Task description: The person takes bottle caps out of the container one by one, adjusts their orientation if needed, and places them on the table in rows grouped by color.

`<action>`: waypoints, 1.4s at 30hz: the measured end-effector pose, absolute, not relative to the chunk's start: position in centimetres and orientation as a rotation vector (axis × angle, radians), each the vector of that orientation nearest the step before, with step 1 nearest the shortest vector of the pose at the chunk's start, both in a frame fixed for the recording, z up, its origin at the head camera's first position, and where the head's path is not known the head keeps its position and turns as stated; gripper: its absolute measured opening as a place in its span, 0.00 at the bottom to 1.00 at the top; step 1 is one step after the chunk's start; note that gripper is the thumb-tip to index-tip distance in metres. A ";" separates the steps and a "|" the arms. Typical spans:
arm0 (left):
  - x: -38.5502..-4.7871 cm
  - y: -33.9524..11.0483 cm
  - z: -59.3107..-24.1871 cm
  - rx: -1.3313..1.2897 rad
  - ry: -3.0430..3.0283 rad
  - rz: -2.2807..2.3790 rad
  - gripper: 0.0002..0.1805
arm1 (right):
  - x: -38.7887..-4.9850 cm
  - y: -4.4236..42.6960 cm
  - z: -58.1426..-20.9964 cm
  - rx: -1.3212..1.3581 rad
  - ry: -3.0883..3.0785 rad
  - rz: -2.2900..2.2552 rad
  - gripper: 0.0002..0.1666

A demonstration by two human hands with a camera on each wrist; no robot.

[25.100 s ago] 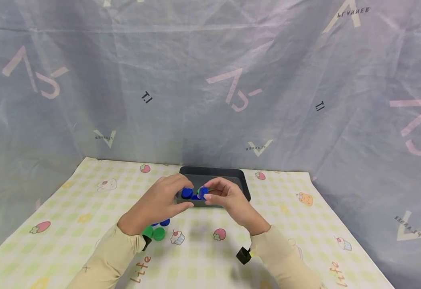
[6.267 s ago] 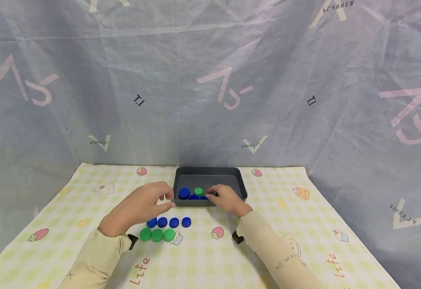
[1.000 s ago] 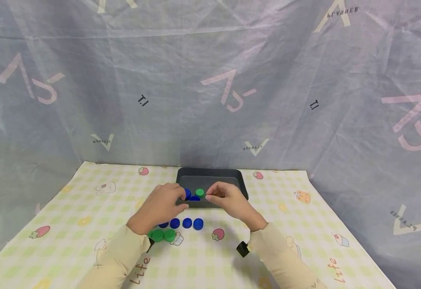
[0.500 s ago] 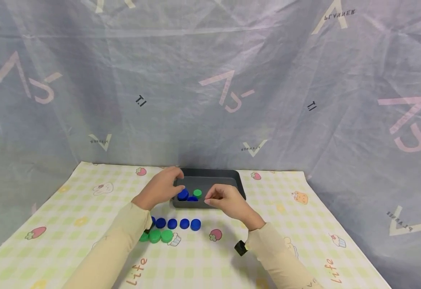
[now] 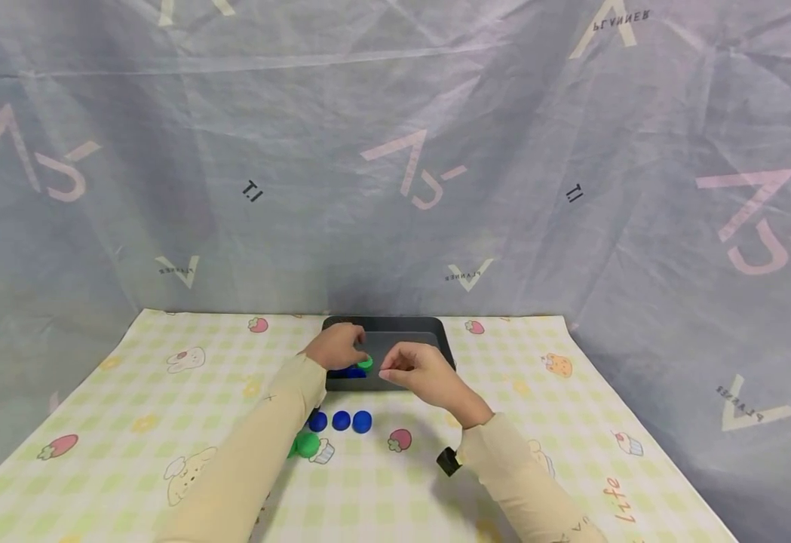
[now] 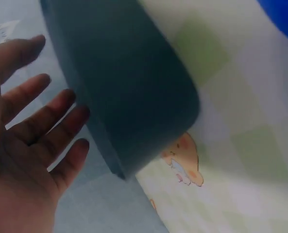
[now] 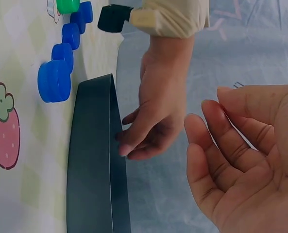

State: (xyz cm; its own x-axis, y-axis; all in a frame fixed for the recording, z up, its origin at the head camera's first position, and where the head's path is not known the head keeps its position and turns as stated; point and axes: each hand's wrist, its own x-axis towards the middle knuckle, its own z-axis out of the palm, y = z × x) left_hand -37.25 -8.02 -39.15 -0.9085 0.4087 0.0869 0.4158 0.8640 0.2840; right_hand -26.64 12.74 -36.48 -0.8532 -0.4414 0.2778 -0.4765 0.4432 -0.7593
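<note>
Bottle caps (image 5: 341,420) are grouped by colour on the counter (image 5: 490,400), so sorting seems partly done; one green cap (image 5: 366,364) and blue caps (image 5: 356,373) are left in the tray (image 5: 361,385). Over it the left hand (image 5: 335,346) is held, fingers spread; the right hand (image 5: 424,371) is empty (fingers loosely curled).

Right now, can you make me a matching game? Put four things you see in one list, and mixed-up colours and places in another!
1. tray
2. left hand
3. sleeves
4. curtain

A. cream
B. behind the table
C. dark grey, with caps inside
D. above the tray

Right pairs: 1-C, 2-D, 3-A, 4-B
</note>
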 end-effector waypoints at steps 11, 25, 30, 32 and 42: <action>-37.7 -7.0 -40.4 -0.630 -3.047 -0.229 0.08 | -27.0 12.8 -37.1 0.868 -2.640 1.385 0.04; -37.9 -6.0 -41.3 -0.598 -3.055 -0.290 0.06 | -27.1 13.0 -37.3 0.894 -2.641 1.404 0.03; -38.2 -5.6 -41.5 -0.586 -3.064 -0.302 0.08 | -27.1 12.9 -37.2 0.902 -2.635 1.398 0.04; -38.3 -5.5 -41.6 -0.578 -3.070 -0.293 0.08 | -27.1 12.9 -37.1 0.906 -2.633 1.395 0.04; -38.6 -5.3 -42.0 -0.574 -3.041 -0.232 0.04 | -27.1 12.9 -37.2 0.916 -2.628 1.404 0.04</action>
State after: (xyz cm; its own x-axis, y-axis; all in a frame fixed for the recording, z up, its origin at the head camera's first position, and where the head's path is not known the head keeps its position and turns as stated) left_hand -38.60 -5.34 -42.04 -0.9309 0.3594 0.0652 0.3652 0.9205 0.1392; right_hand -27.06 12.88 -37.24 -0.8270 -0.4847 0.2848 -0.5062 0.4215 -0.7524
